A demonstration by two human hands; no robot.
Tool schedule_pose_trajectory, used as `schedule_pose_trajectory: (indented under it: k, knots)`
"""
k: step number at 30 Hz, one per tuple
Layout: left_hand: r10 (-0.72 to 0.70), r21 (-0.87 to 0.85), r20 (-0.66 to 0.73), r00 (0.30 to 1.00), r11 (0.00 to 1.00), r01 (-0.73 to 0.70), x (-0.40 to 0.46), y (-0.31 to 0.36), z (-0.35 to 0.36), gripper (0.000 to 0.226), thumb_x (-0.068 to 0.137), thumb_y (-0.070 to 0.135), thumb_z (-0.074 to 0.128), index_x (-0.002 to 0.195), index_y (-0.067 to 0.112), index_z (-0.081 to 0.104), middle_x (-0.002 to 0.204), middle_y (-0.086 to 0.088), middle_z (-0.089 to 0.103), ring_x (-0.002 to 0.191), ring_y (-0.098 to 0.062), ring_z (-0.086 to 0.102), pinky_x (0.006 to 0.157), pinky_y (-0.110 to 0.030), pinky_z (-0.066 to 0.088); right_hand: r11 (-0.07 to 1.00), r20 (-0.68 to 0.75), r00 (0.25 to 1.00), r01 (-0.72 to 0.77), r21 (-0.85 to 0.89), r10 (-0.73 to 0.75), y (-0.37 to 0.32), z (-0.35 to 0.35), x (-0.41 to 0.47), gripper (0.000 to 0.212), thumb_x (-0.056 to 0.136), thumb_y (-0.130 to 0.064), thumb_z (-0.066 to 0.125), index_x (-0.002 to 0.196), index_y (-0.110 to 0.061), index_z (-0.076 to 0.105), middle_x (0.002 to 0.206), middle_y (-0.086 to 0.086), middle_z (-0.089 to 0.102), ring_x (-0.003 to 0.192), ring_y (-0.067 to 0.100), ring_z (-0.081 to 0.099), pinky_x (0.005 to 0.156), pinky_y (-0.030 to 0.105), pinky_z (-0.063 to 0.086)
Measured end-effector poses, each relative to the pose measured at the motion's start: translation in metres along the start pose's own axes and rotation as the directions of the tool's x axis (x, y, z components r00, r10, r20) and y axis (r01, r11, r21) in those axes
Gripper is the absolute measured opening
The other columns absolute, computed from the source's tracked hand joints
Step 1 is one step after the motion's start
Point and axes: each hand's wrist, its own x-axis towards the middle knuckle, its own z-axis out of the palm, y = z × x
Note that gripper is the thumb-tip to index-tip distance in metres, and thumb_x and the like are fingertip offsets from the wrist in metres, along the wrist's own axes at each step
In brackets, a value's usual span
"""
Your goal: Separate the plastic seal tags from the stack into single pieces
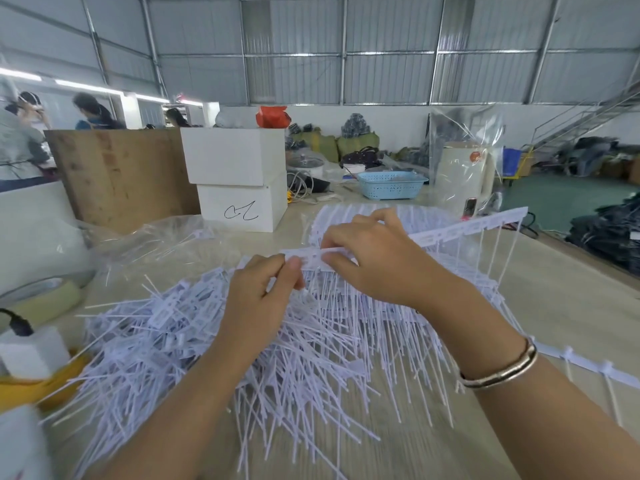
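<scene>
Factory/warehouse floor: corrugated metal walls (381, 46) on steel framing, metal staircase (588, 116), stacked white cartons (239, 178), sacks (346, 143) and dark piled goods (609, 233) along the floor, other workers (93, 112) at back left.

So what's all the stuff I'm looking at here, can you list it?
strip of joined tags: one, white, held up between both hands, running back to the right
loose tags: a large pile, white, on the table under the hands
table: one, pale wood grain
white boxes: two, stacked, behind the pile
basket: one, light blue, far side of the table
wooden board: one, brown, standing left of the boxes
clear plastic bag: one, left of the pile
bangle: one, metallic, on the right wrist
left hand: pinches the strip's near end
right hand: grips the strip
</scene>
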Motion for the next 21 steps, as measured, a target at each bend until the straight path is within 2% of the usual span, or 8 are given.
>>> schedule_pose_trajectory:
  k: [4,7,9,13,16,17,19,21]
  knots:
    - [0.004,-0.004,0.0,1.0,1.0,-0.004,0.001,0.001,-0.001,0.041,0.085,0.059,0.046,0.071,0.024,0.062,0.07,0.006,0.061,0.063,-0.004,0.052,0.056,-0.018,0.035,0.999,0.078,0.997,0.002,0.035,-0.004,-0.003,0.007,0.003,0.025,0.099,-0.035,0.042,0.091,-0.021,0.062,0.084,-0.012,0.056,0.082,0.006,0.04,0.092,0.033,0.021]
    - [0.007,-0.008,-0.01,1.0,1.0,-0.007,-0.001,0.004,0.001,0.039,0.093,0.047,0.05,0.059,0.028,0.058,0.053,0.02,0.052,0.047,0.005,0.046,0.051,-0.008,0.033,0.997,0.087,0.996,-0.002,0.08,-0.005,-0.005,0.009,0.003,0.025,0.098,-0.036,0.043,0.092,-0.022,0.064,0.088,-0.009,0.061,0.081,0.005,0.042,0.092,0.034,0.022]
    - [-0.056,-0.076,0.002,0.998,0.996,0.056,-0.001,0.005,0.003,0.04,0.089,0.048,0.048,0.057,0.027,0.06,0.05,0.02,0.051,0.043,0.001,0.043,0.049,-0.008,0.032,0.994,0.085,0.996,-0.003,0.11,-0.007,-0.004,0.01,0.003,0.025,0.096,-0.038,0.046,0.092,-0.023,0.065,0.088,-0.008,0.063,0.081,0.005,0.044,0.092,0.034,0.022]
    - [-0.12,-0.166,0.036,0.992,0.978,0.125,0.0,0.003,0.002,0.045,0.086,0.053,0.047,0.059,0.02,0.063,0.059,-0.007,0.058,0.045,-0.008,0.042,0.05,-0.011,0.036,0.994,0.056,0.998,-0.008,0.112,0.002,-0.004,0.013,0.005,0.031,0.095,-0.039,0.049,0.088,-0.015,0.068,0.082,-0.004,0.064,0.077,0.009,0.046,0.091,0.034,0.023]
    - [-0.176,-0.197,0.068,0.982,0.963,0.186,0.001,0.002,0.002,0.049,0.084,0.053,0.044,0.055,0.018,0.063,0.065,-0.027,0.052,0.052,-0.016,0.043,0.05,-0.01,0.034,0.992,0.01,1.0,-0.006,0.124,0.004,-0.003,0.017,0.005,0.026,0.093,-0.038,0.053,0.086,-0.018,0.069,0.077,-0.008,0.062,0.074,0.006,0.041,0.091,0.033,0.021]
    - [-0.199,-0.207,0.07,0.978,0.956,0.209,0.001,0.002,0.002,0.05,0.084,0.053,0.045,0.054,0.017,0.063,0.067,-0.028,0.05,0.056,-0.017,0.044,0.052,-0.008,0.035,0.99,-0.02,1.0,-0.005,0.144,0.008,-0.003,0.019,0.004,0.023,0.092,-0.038,0.056,0.086,-0.02,0.07,0.076,-0.009,0.062,0.074,0.005,0.04,0.091,0.033,0.021]
    - [-0.239,-0.238,0.068,0.969,0.939,0.248,0.001,0.002,0.002,0.051,0.087,0.05,0.045,0.053,0.015,0.063,0.062,-0.013,0.053,0.059,-0.009,0.047,0.055,-0.005,0.036,0.982,-0.089,0.996,0.006,0.187,0.01,-0.004,0.021,0.004,0.019,0.09,-0.036,0.06,0.085,-0.022,0.073,0.076,-0.009,0.065,0.076,0.008,0.045,0.09,0.033,0.021]
    - [-0.282,-0.276,0.073,0.956,0.916,0.292,0.002,0.001,0.004,0.052,0.092,0.043,0.046,0.053,0.015,0.063,0.058,0.009,0.055,0.06,-0.001,0.048,0.065,-0.012,0.038,0.982,-0.139,0.99,0.019,0.19,0.008,-0.005,0.025,0.004,0.018,0.089,-0.034,0.062,0.083,-0.022,0.074,0.076,-0.006,0.068,0.077,0.012,0.051,0.088,0.033,0.02]
